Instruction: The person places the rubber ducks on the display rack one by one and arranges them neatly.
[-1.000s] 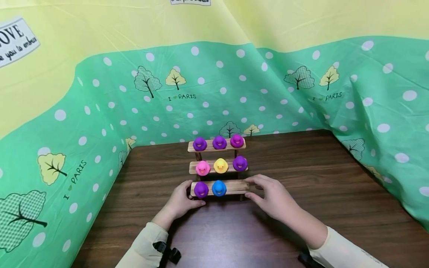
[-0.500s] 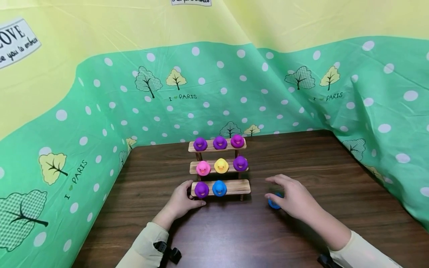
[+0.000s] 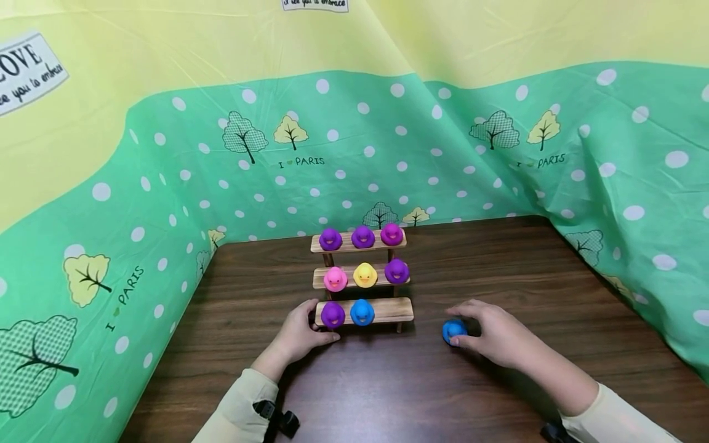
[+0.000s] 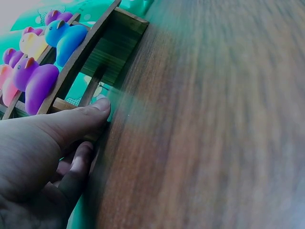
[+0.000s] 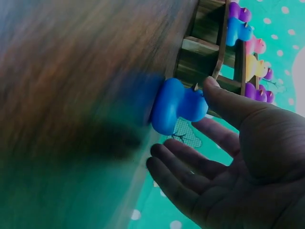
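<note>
A three-tier wooden display rack (image 3: pixel 392 309) stands mid-table, bearing several rubber ducks. My left hand (image 3: pixel 298 331) grips the left end of its lowest step, thumb in front and fingers behind. On that step sit a purple duck (image 3: pixel 333 314) and a blue duck (image 3: pixel 362 312); its right end is bare. To the right of the rack, another blue rubber duck (image 5: pixel 169 107) sits on the table. My right hand (image 3: pixel 498 334) has thumb and index finger on either side of this duck's head, while its other fingers stay extended in the right wrist view.
On the middle step are a pink duck (image 3: pixel 335 279), a yellow duck (image 3: pixel 365 275) and a purple duck (image 3: pixel 396 271). Two purple ducks and a magenta duck (image 3: pixel 391 234) line the top step. A printed green and yellow cloth (image 3: pixel 354 141) hangs around the dark wooden table (image 3: pixel 365 394).
My right hand has left the rack's right end and moved right to the loose blue duck, its thumb and index finger closing in on it. My left hand keeps its hold on the rack.
</note>
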{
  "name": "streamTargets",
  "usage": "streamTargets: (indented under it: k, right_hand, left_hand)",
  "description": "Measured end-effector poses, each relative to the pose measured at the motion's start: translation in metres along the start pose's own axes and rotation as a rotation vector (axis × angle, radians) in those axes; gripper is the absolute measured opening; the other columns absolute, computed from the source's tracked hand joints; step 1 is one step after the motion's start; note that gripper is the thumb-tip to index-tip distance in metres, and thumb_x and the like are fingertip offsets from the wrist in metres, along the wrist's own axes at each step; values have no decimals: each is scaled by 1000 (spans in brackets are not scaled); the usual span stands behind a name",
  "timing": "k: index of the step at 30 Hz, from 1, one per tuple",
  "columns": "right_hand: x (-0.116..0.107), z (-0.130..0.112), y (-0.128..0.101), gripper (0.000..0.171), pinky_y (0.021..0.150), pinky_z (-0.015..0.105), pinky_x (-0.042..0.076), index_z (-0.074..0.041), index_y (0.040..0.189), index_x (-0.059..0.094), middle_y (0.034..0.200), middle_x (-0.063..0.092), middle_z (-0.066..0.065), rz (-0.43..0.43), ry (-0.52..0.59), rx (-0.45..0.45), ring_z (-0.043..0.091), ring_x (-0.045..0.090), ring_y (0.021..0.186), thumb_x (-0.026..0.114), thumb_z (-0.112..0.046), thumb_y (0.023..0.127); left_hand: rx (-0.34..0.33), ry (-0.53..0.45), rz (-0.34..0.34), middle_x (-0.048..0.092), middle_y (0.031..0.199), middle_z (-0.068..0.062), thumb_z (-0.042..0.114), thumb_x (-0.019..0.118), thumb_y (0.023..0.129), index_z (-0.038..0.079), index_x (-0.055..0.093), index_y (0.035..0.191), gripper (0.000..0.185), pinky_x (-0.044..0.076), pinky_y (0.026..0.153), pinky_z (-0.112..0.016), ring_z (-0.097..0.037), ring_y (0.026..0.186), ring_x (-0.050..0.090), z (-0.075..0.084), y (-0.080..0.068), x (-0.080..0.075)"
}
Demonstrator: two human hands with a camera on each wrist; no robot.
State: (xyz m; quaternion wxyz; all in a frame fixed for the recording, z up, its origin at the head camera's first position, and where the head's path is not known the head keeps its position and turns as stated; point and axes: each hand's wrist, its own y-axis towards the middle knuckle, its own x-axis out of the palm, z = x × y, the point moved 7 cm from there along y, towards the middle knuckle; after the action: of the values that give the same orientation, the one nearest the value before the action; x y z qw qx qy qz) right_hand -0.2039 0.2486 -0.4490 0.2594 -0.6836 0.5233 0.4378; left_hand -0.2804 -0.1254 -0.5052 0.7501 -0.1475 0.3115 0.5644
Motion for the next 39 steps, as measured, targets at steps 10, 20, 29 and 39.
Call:
streamTargets:
  k: [10, 20, 29, 39]
  right_hand:
    - [5, -4, 1, 34, 95, 57, 54, -17, 118, 78, 123, 71, 2, -23, 14, -36, 32, 67, 116, 88, -26, 87]
    - [6, -4, -1, 30, 91, 52, 56, -18, 113, 79, 118, 72, -2, -14, 31, -54, 26, 69, 110, 90, -18, 85]
    - [8, -1, -1, 34, 90, 51, 57, -14, 117, 75, 116, 72, 0, -42, 60, 13, 24, 68, 108, 89, -18, 86]
    - [11, 4, 1, 33, 87, 50, 58, -17, 110, 69, 104, 71, -3, -55, 64, 70, 19, 66, 100, 90, -23, 85]
  left_hand:
    - [5, 5, -5, 62, 102, 2, 27, 101, 69, 13, 66, 115, 60, 50, 76, -29, -13, 84, 57, 0, 0, 1]
    - [10, -4, -4, 62, 103, 2, 26, 101, 69, 13, 66, 115, 59, 50, 77, -29, -13, 86, 57, 1, -1, 0]
    - [13, -2, -1, 62, 102, 3, 27, 101, 69, 15, 66, 114, 58, 50, 77, -28, -13, 85, 57, 1, -1, 1]
    - [8, 11, 1, 62, 103, 3, 27, 101, 68, 14, 66, 116, 60, 50, 77, -29, -12, 85, 57, -1, 0, 1]
